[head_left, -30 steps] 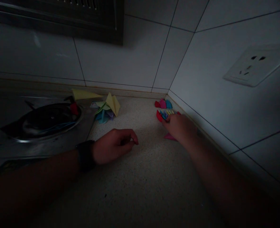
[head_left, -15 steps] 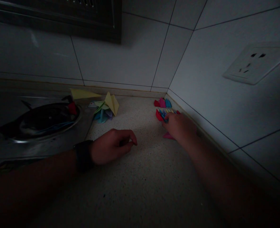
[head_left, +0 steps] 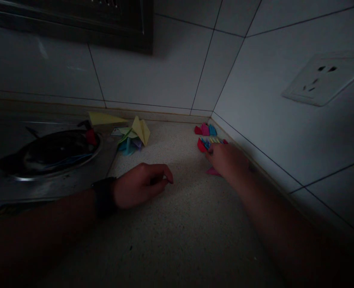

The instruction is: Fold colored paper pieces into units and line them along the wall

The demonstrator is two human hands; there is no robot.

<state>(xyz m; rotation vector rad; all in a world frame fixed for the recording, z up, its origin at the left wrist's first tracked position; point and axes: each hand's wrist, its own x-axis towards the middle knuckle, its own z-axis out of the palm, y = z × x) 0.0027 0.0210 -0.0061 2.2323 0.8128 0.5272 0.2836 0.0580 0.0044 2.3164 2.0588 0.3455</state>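
My left hand [head_left: 143, 184], a dark band on its wrist, rests over the speckled counter with fingers curled and thumb near the index tip. Nothing shows between them. At the right, my right hand [head_left: 225, 158] reaches into a row of small colourful folded papers [head_left: 203, 143], its fingers closed there. Which piece it grips is hidden behind the hand. A pink folded paper [head_left: 213, 172] pokes out below that hand. Behind the row, close to the corner, sit red, pink and blue folded papers [head_left: 205, 129].
Yellow, green, blue and purple folded papers [head_left: 133, 136] are heaped at the back left, with a yellow paper [head_left: 106, 118] behind them. A stove with a dark burner [head_left: 57, 150] lies at the left. White tiled walls meet at the corner; a socket [head_left: 321, 80] is on the right one.
My right hand stays at the row, with only a tiny shift. The red paper at the row's left end sits slightly differently. My left hand has not visibly moved.
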